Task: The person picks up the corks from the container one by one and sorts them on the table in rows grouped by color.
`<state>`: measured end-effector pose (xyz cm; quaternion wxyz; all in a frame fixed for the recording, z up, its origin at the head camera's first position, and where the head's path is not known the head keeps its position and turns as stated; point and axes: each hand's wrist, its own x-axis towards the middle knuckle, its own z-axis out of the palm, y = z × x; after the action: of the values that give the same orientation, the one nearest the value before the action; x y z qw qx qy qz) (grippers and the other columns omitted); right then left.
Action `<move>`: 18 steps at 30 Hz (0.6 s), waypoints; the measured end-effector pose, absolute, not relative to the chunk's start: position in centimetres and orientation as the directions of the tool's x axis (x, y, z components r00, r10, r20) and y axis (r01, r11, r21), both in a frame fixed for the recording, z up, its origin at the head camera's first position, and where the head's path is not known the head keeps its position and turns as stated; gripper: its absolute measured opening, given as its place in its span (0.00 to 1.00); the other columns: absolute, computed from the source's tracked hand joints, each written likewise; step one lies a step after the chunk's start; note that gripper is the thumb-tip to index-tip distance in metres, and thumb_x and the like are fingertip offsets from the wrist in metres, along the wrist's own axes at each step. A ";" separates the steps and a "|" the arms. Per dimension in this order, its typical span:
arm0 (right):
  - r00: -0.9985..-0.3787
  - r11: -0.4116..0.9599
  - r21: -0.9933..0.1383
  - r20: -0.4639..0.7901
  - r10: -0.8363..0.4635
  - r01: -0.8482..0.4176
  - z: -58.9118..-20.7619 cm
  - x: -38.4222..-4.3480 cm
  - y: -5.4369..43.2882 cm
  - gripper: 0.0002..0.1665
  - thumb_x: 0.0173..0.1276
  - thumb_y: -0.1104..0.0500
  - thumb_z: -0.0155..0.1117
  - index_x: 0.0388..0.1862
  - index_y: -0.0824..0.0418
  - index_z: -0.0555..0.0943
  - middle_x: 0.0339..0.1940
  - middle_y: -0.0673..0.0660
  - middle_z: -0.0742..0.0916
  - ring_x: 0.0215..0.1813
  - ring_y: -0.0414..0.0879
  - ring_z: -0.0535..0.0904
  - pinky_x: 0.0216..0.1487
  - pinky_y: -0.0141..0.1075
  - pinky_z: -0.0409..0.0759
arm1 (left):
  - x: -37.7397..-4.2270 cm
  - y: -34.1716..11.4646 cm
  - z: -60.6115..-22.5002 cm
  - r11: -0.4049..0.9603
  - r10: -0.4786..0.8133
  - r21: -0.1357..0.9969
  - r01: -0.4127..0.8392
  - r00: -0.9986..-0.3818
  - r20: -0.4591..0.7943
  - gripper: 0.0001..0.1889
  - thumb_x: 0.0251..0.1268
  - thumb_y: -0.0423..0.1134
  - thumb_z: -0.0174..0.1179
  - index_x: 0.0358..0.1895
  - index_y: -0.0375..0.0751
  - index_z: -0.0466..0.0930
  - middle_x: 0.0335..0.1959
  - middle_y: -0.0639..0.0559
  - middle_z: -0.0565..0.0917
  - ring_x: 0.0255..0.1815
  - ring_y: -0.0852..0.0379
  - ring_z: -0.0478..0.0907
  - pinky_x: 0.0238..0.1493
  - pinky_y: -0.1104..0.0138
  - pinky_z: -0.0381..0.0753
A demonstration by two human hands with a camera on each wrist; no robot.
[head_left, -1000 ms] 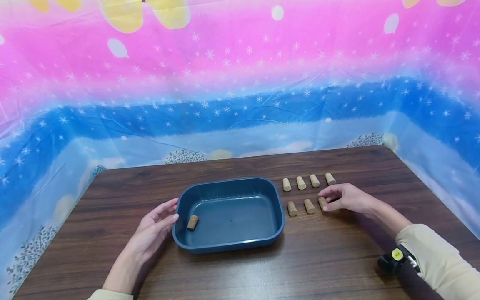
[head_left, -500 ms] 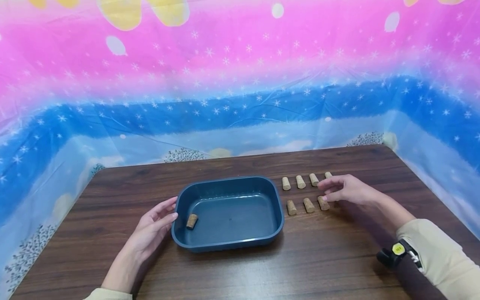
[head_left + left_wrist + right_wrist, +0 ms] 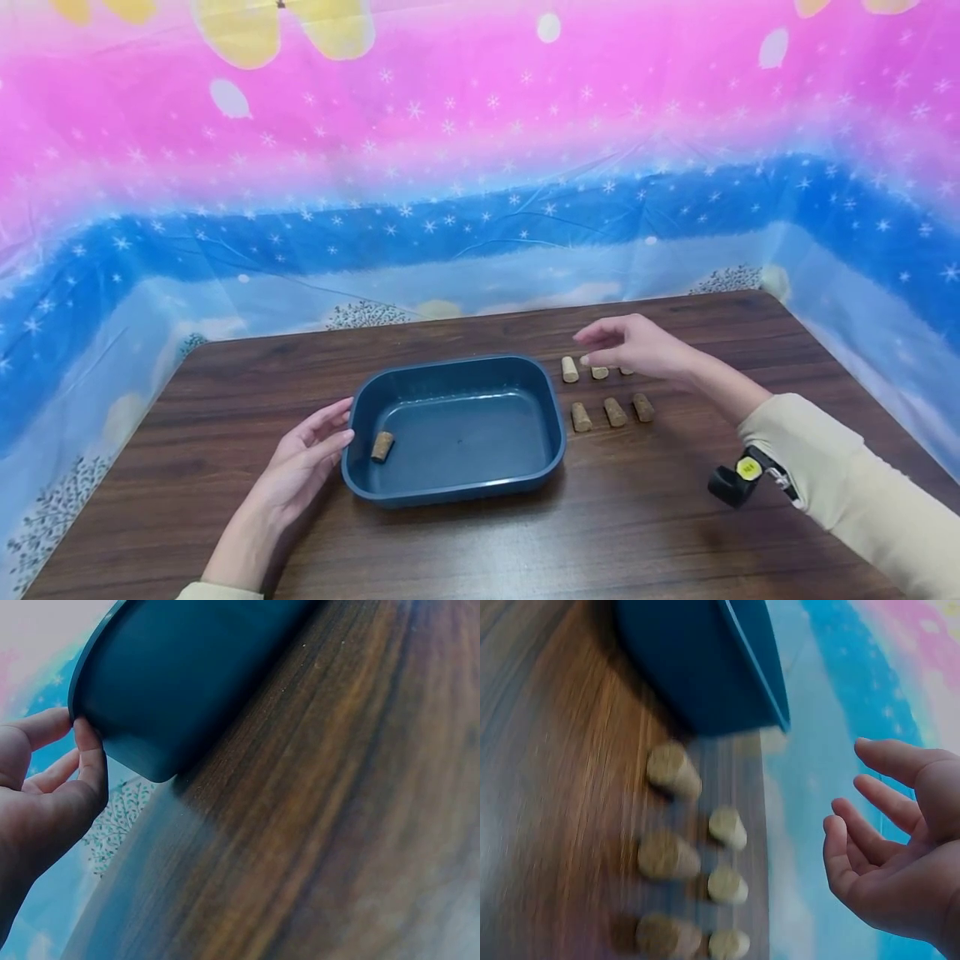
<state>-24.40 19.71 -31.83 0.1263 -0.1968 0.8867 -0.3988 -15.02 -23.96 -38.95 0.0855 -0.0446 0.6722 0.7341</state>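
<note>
My left hand (image 3: 300,467) touches the left end of the dark blue basin (image 3: 453,442), its thumb and fingertips at the rim; the left wrist view shows them at the corner. One brown cork stopper (image 3: 382,447) lies inside the basin near that end. My right hand (image 3: 637,346) is over the back row of pale cork stoppers (image 3: 570,369), fingers loosely bent and nothing between them. It partly covers that row. In the right wrist view this hand (image 3: 900,847) is apart from the corks. A front row of darker cork stoppers (image 3: 615,412) stands nearer me.
The basin stands on a dark wooden table (image 3: 480,550), left of the cork rows. A pink and blue snowflake cloth (image 3: 450,183) hangs behind and around the table. A black wrist strap device (image 3: 738,479) hangs below my right sleeve.
My right hand has let go of the rightmost front cork, leaving it standing, then risen and moved left and back over the pale row. My left hand and the basin keep their places.
</note>
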 end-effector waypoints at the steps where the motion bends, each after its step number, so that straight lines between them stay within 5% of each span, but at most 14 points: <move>1: -0.885 0.597 -0.761 -0.066 -0.461 -0.254 -31.7 -24.3 19.1 0.25 0.67 0.55 0.66 0.60 0.64 0.77 0.58 0.62 0.80 0.58 0.57 0.75 0.55 0.49 0.75 | -15.0 -24.0 -39.0 -0.083 0.065 0.979 -0.186 -0.981 -0.181 0.30 0.71 0.34 0.56 0.73 0.35 0.57 0.56 0.50 0.69 0.54 0.60 0.72 0.55 0.71 0.74; 18: -0.752 0.505 -0.830 -0.173 -0.636 -0.236 -30.2 -23.0 8.6 0.22 0.65 0.63 0.67 0.58 0.65 0.79 0.54 0.59 0.83 0.53 0.46 0.79 0.52 0.43 0.78 | -14.8 -23.9 -38.9 -0.087 0.077 0.981 -0.171 -0.983 -0.165 0.30 0.71 0.33 0.56 0.72 0.32 0.56 0.57 0.48 0.68 0.54 0.60 0.73 0.56 0.71 0.74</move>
<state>-22.97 8.57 -30.20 0.2360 -0.2611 0.8349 -0.4232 -14.82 -23.91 -38.88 0.0842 -0.0351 0.6705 0.7363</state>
